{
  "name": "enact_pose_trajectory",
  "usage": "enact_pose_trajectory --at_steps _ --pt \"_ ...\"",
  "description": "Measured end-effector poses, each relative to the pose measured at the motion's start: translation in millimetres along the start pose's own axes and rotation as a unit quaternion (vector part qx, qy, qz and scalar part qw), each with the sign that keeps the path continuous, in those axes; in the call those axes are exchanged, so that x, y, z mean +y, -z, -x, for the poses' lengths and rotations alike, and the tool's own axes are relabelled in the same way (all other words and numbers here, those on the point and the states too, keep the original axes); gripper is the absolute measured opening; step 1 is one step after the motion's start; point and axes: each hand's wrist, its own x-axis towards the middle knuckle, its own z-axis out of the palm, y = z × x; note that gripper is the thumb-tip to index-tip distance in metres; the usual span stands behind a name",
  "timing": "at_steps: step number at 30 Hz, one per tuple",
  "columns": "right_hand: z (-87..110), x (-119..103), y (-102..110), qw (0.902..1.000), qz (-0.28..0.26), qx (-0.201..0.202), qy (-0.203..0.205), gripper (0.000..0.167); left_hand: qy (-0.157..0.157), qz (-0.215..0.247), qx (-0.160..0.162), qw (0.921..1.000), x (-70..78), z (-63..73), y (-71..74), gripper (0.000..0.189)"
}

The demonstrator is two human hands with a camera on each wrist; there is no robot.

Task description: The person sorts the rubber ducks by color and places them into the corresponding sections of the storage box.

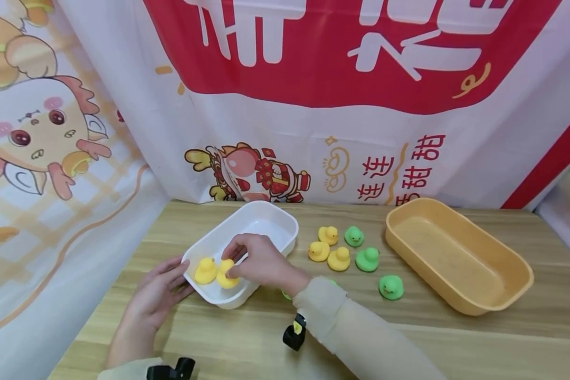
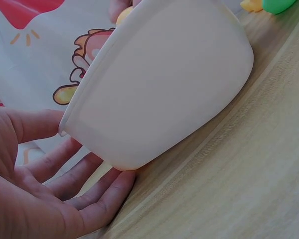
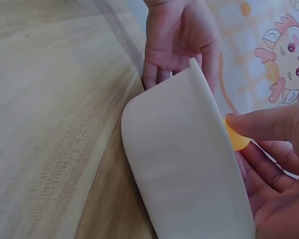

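A white plastic basin stands on the wooden table at left centre. My left hand holds its near left end; in the left wrist view the thumb lies at the rim and the fingers spread along the outer wall. Inside the basin, my right hand pinches a yellow toy duck between thumb and fingers. Another yellow duck sits beside it in the basin. In the right wrist view the basin wall hides most of the held duck.
Right of the basin are three yellow ducks and several green ducks, one partly behind the right wrist. An orange-tan basin stands at the right. A printed cloth hangs along the table's back and left.
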Motion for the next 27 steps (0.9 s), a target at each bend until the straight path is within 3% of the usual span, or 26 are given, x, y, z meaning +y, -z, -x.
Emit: enact_pose_trajectory --at_steps 5,13,20,27 --pt "-9.4 -2 -6 0.9984 0.028 -0.049 0.008 0.023 0.001 0.008 0.001 1.0000 -1.8 -0.4 0.0 0.062" --pt "-21.0 -2 -11 0.9947 0.066 -0.077 -0.019 0.024 -0.003 0.006 0.003 1.0000 -1.3 -2.8 -3.0 0.065" --pt "-23.5 1 -12 0.9864 0.129 -0.102 -0.007 0.023 -0.006 0.000 0.002 1.0000 -0.2 -1.2 -4.8 0.066" --pt "-26.6 2 -17 0.9853 0.145 -0.090 0.013 0.023 -0.002 -0.005 0.006 1.0000 0.2 0.8 -2.0 0.064"
